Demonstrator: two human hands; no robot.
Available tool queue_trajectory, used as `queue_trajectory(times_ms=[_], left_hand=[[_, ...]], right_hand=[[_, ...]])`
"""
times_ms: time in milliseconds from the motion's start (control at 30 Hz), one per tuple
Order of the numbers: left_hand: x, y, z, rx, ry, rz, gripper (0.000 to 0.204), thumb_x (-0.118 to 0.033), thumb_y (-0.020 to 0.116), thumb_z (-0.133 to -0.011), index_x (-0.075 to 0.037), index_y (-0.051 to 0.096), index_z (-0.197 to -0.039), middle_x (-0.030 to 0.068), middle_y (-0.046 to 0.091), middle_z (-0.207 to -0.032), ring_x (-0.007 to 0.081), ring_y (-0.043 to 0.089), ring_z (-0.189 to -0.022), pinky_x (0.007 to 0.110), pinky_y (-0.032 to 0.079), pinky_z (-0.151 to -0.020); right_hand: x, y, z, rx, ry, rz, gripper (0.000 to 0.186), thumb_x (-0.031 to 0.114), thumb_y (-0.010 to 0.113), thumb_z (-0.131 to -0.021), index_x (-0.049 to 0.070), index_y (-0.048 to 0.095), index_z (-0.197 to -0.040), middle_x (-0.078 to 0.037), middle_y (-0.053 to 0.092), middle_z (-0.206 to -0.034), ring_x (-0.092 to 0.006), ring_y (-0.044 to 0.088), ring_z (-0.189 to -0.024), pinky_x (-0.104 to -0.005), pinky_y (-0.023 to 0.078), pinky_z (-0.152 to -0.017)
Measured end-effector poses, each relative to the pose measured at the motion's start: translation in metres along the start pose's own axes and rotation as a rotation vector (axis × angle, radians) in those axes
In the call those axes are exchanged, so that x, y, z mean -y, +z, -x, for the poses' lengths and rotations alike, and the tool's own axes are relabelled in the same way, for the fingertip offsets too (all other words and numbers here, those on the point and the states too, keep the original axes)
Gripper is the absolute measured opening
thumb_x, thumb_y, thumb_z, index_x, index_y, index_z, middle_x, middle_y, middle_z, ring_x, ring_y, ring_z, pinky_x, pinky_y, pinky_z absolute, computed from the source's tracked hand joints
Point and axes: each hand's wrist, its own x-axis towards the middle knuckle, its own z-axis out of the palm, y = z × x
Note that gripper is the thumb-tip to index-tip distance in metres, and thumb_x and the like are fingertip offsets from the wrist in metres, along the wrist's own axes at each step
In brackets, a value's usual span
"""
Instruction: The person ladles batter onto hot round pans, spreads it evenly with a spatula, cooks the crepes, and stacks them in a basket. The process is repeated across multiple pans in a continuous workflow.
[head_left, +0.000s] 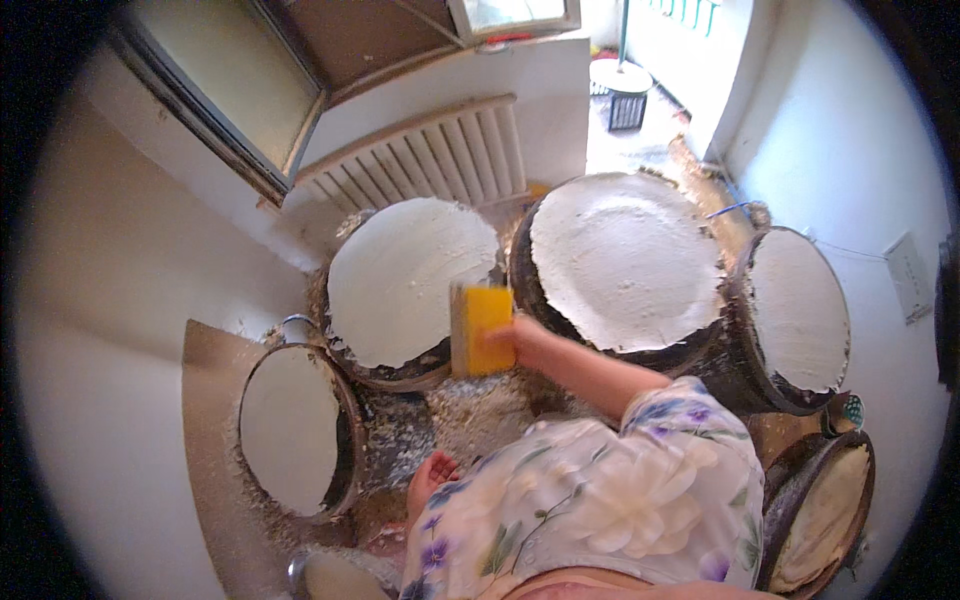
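Yellow flat rectangular block-shaped tool (pixel 490 325) with a greyish side is over the near right edge of a round dark-rimmed pan coated with white paste (pixel 405 285); whether they touch, I cannot tell. The person's right hand (pixel 512 342) has its fingers closed on the tool. Nearer the person than that pan, the left hand (pixel 435 475) hangs loosely half open, palm partly showing. Right of the pan stands another round white-coated pan (pixel 630 265); beyond it, a pale ribbed metal radiator (pixel 430 155).

A pale radiator (pixel 430 152) lines the wall (pixel 555 105); a black crate (pixel 627 112) stands farther off.
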Motion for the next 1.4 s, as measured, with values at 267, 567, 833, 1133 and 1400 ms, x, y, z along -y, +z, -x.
queue_trajectory(times_ms=[267,567,833,1133,1400], left_hand=[[0.044,0.021,0.073,0.101,0.172,-0.082,0.03,-0.024,0.045,-0.086,-0.002,0.048,-0.106,0.0084,0.056,-0.095,0.0195,0.054,-0.088,0.032,0.045,-0.075],[0.074,0.019,0.096,0.088,0.256,-0.432,0.025,-0.022,0.057,-0.08,-0.001,0.056,-0.093,0.0045,0.059,-0.084,0.0118,0.054,-0.074,0.025,0.043,-0.064],[0.091,0.046,0.08,0.188,0.346,-0.481,0.021,-0.02,0.055,-0.081,0.0,0.057,-0.087,0.0026,0.059,-0.076,0.0107,0.053,-0.066,0.025,0.043,-0.06],[0.107,0.141,0.042,0.134,0.879,-1.311,0.018,-0.02,0.051,-0.079,-0.003,0.055,-0.079,0.0154,0.054,-0.07,0.0321,0.053,-0.066,0.036,0.042,-0.057],[0.12,0.198,0.011,0.21,1.005,-1.424,0.018,-0.019,0.048,-0.08,-0.003,0.053,-0.075,0.0141,0.055,-0.071,0.0313,0.052,-0.063,0.037,0.04,-0.054]], right_hand=[[-0.115,0.033,0.132,0.228,0.172,0.271,0.031,0.005,0.06,-0.071,0.003,0.053,-0.101,-0.005,0.058,-0.094,-0.016,0.055,-0.085,-0.0306,0.043,-0.076],[-0.125,0.058,0.23,0.194,0.156,0.215,0.029,0.004,0.059,-0.071,0.003,0.054,-0.1,-0.006,0.058,-0.093,-0.0166,0.055,-0.085,-0.0303,0.042,-0.078],[-0.096,0.044,0.25,0.086,0.056,0.215,0.031,0.003,0.06,-0.07,0.001,0.052,-0.1,-0.008,0.057,-0.094,-0.0205,0.056,-0.084,-0.0333,0.044,-0.075],[-0.035,-0.024,0.266,-0.038,-0.006,0.167,0.025,0.005,0.061,-0.07,0.002,0.055,-0.095,-0.007,0.059,-0.088,-0.02,0.057,-0.078,-0.0334,0.046,-0.07],[0.001,-0.083,0.282,-0.093,-0.182,0.037,0.027,0.006,0.059,-0.071,0.001,0.054,-0.096,-0.008,0.058,-0.087,-0.0189,0.057,-0.077,-0.0327,0.047,-0.069]])
